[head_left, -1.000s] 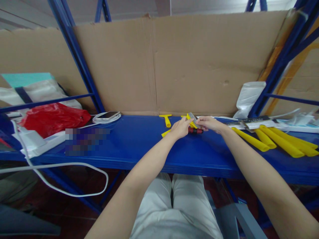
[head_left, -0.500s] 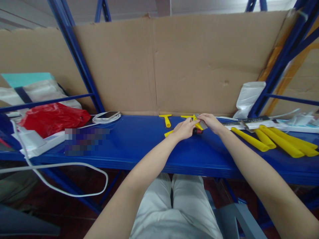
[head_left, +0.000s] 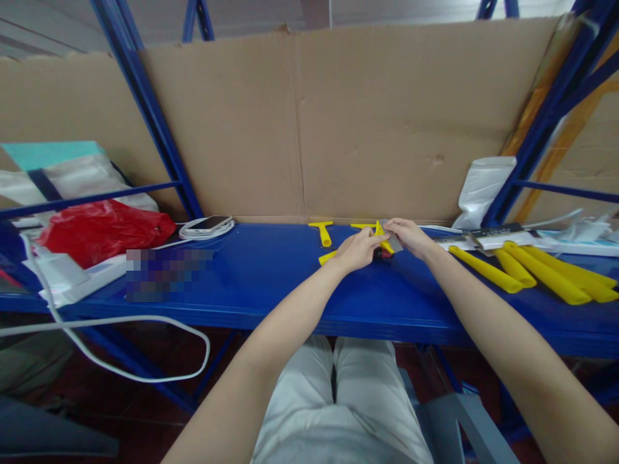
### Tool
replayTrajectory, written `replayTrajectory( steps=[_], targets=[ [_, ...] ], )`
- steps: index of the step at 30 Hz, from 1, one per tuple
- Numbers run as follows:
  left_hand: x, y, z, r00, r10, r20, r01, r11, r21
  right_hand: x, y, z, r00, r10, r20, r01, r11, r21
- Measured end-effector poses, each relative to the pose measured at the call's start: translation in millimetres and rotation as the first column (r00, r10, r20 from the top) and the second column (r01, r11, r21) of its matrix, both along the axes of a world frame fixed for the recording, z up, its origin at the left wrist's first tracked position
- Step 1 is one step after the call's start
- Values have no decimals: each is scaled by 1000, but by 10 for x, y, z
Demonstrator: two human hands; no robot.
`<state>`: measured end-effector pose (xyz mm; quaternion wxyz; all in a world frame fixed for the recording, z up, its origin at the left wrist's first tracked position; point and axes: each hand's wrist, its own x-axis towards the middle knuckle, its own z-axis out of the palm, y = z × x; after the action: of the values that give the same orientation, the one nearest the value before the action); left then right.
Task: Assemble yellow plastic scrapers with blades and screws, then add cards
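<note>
My left hand [head_left: 356,250] is closed around a yellow T-shaped scraper [head_left: 383,241], whose handle end seems to poke out left of the hand. A thin grey plate [head_left: 393,240], probably a blade, stands against the scraper's head. Fingers of my right hand [head_left: 409,234] pinch that plate from the right. Just below them a red-and-black object [head_left: 385,254] lies on the blue table [head_left: 271,277], partly hidden by my left hand. Another yellow T-shaped scraper [head_left: 325,234] rests behind my left hand, and the top bar of a further yellow piece [head_left: 362,225] shows beyond my fingers.
Several yellow-handled scrapers [head_left: 488,269] lie at the right, by white and black strips. On the left are a coiled white cable with a phone [head_left: 213,223], a red plastic bag [head_left: 106,229] and a power strip. Cardboard [head_left: 300,129] walls the back; blue posts stand either side.
The grey plate and the scraper's head have shifted very slightly between my fingers. Both hands stay in nearly the same place.
</note>
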<state>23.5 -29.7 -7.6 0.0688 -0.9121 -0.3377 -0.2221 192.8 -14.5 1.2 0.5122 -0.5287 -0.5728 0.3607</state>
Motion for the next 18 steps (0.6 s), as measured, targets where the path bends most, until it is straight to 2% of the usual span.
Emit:
replayTrajectory(
  steps=[6,11,18],
  targets=[
    [8,10,-10,1000,9,-25,-9,1000,12,20,-41,36,999,36,-1,-36,999,-32],
    [13,41,-15,1000,17,13,-16,1000,-13,94,-32,47,999,46,-2,-46,998,-53],
    [-13,46,-6,999,38,25,-38,999,-21,107,-61,50,994,94,59,-91,994,-52]
  ],
)
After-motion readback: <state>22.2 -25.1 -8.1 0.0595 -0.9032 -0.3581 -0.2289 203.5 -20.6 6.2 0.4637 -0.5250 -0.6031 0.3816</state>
